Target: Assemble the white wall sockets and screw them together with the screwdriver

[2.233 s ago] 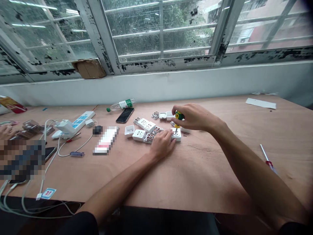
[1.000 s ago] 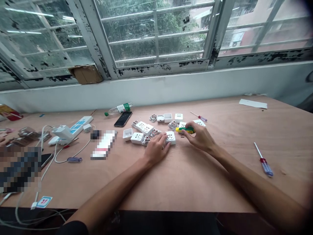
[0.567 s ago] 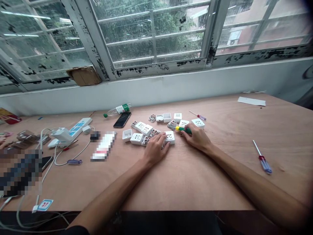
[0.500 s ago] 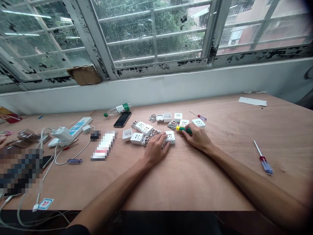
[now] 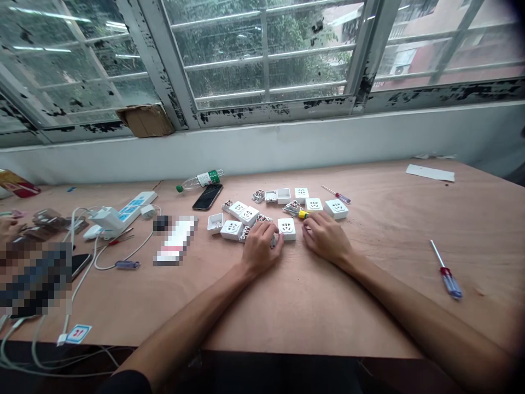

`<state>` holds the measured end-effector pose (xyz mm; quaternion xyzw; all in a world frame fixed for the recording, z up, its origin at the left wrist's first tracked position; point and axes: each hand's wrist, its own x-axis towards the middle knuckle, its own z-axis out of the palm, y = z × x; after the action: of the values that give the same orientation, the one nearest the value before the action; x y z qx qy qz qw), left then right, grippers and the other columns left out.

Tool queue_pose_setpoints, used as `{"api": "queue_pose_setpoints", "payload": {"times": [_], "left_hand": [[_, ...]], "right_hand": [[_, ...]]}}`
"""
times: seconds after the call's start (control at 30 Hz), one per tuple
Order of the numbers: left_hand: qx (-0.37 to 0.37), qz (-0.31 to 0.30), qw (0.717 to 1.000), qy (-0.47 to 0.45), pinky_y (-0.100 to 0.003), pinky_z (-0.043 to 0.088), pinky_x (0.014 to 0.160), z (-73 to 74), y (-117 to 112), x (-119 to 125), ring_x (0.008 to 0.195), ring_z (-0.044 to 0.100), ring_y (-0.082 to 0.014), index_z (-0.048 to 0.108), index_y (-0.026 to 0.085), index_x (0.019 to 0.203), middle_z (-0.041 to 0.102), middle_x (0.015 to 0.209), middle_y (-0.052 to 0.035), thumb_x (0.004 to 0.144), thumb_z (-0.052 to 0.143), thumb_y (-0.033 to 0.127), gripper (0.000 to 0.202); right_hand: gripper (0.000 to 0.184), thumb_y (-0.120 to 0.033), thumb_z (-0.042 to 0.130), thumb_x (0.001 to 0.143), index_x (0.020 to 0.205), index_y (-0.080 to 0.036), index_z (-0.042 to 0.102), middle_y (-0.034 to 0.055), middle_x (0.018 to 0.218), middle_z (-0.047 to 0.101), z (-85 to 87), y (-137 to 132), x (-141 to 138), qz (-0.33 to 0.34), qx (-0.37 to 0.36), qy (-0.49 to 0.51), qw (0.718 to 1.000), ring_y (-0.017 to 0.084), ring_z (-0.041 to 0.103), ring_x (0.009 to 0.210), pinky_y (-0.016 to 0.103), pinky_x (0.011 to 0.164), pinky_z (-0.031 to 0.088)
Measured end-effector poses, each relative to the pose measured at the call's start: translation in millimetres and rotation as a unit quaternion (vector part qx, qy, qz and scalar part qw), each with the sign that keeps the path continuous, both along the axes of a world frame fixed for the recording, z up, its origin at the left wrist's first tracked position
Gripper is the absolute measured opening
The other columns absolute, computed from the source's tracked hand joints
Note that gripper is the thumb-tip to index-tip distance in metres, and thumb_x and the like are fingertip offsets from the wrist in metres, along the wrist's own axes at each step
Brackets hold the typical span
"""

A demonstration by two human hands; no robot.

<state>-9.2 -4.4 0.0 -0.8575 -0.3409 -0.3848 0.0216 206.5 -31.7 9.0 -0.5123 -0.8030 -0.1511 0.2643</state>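
My left hand [image 5: 262, 249] rests on the table with curled fingers. Its thumb and fingertips press the left edge of a white square socket [image 5: 286, 229]. A grey inner piece shows partly between thumb and fingers. To the right of that socket, my right hand [image 5: 328, 238] bends loosely downward, its fingers apart from the socket. Just beyond it lies a screwdriver with a yellow collar [image 5: 303, 214]; its green handle is hidden behind the hand. Several socket inserts [image 5: 293, 207] with metal contacts and an upturned cover [image 5: 215, 223] lie around.
More sockets [image 5: 336, 208] sit behind my right hand. Two clear-handled screwdrivers, one far [image 5: 336, 194] and one near [image 5: 446, 271], lie on the right. A phone [image 5: 208, 197], a bottle [image 5: 200, 180], a power strip [image 5: 141, 203] and cables are left. Another person's hand [image 5: 8, 230] shows far left.
My right hand has shifted toward me and slightly left, while the green and yellow screwdriver stays behind it. My left fingers have drawn back off the socket's face to its left edge.
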Motion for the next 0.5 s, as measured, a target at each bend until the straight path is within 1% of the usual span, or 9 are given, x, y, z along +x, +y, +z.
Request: {"api": "queue_pose_setpoints", "payload": {"times": [0.07,0.1,0.2,0.33,0.5], "left_hand": [[-0.01,0.003,1.0,0.016,-0.039,0.053,0.085,-0.3,0.1,-0.1,0.093,0.061,-0.0233,0.054,0.02,0.084,0.065,0.09,-0.0068,0.089,0.053,0.019,0.005],[-0.016,0.006,1.0,0.024,-0.039,0.053,0.083,-0.5,0.2,-0.1,0.09,0.061,-0.0231,0.053,0.02,0.083,0.064,0.088,-0.0065,0.088,0.053,0.018,0.005],[-0.035,0.016,0.998,0.05,-0.037,0.052,0.075,-1.0,0.2,0.2,0.08,0.061,-0.0222,0.05,0.021,0.082,0.063,0.082,-0.0058,0.085,0.053,0.018,0.005],[-0.043,0.025,0.996,0.074,-0.036,0.051,0.07,-0.5,0.0,0.8,0.074,0.06,-0.022,0.048,0.021,0.087,0.061,0.079,-0.0049,0.084,0.054,0.021,0.006],[-0.048,0.022,0.996,0.073,-0.036,0.051,0.071,1.0,-0.4,1.8,0.076,0.061,-0.0223,0.047,0.02,0.096,0.062,0.083,-0.0051,0.087,0.056,0.028,0.015]], "right_hand": [[0.026,-0.018,0.041,0.095,0.085,-0.015,0.065,0.0134,0.093,0.067,1.5,-6.0,-9.3,0.032,-0.015,-0.037,0.999,0.026,0.056,0.09,0.038,0.079,0.044],[0.026,-0.018,0.041,0.095,0.085,-0.015,0.065,0.0129,0.091,0.067,1.5,-8.1,-13.1,0.037,-0.022,-0.049,0.998,0.025,0.056,0.087,0.038,0.077,0.044],[0.024,-0.02,0.042,0.093,0.085,-0.014,0.065,0.0118,0.087,0.067,-1.2,-11.2,-19.7,0.021,-0.04,-0.066,0.997,0.023,0.057,0.082,0.036,0.071,0.042],[0.023,-0.022,0.043,0.093,0.09,-0.014,0.064,0.0106,0.089,0.067,-5.3,-10.2,-19.3,0.005,-0.071,-0.059,0.996,0.021,0.058,0.078,0.033,0.067,0.039],[0.023,-0.024,0.043,0.094,0.09,-0.014,0.063,0.01,0.091,0.067,-5.5,-9.2,-17.1,0.015,-0.085,-0.041,0.995,0.02,0.06,0.078,0.032,0.066,0.038]]}}
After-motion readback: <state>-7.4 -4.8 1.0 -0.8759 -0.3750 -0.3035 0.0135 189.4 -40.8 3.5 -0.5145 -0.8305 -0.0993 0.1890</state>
